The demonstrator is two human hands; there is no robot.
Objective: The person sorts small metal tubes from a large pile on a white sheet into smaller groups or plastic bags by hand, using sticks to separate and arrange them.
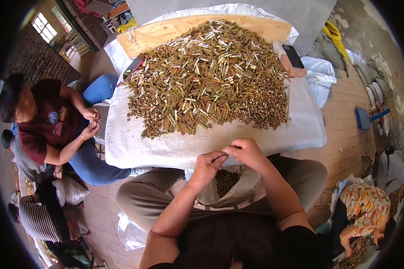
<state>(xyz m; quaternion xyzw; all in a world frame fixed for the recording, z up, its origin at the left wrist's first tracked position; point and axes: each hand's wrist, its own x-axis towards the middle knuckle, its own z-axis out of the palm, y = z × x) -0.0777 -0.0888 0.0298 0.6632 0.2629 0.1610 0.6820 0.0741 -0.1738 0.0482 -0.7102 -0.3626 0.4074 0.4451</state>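
My left hand [206, 168] and my right hand [245, 151] meet at the near edge of a table covered with white woven cloth [125, 145]. Thumbs and fingertips of both are pinched together, almost touching. Whatever they hold is too small and hidden to make out. Beyond them spreads a large heap of brass-coloured threaded metal pieces [202, 76], mostly short rods. Smaller nut-like pieces [267, 105] gather at its right side. Below my hands, between my knees, an open pale sack [242, 188] holds more metal pieces [226, 181].
A wooden board [159, 33] backs the heap. One phone [293, 56] rests on a support at the right, another [135, 63] at the left. A person [54, 119] sits at the table's left side, hands together. Other people work behind at lower left and right. A blue stool-like object [362, 119] stands right.
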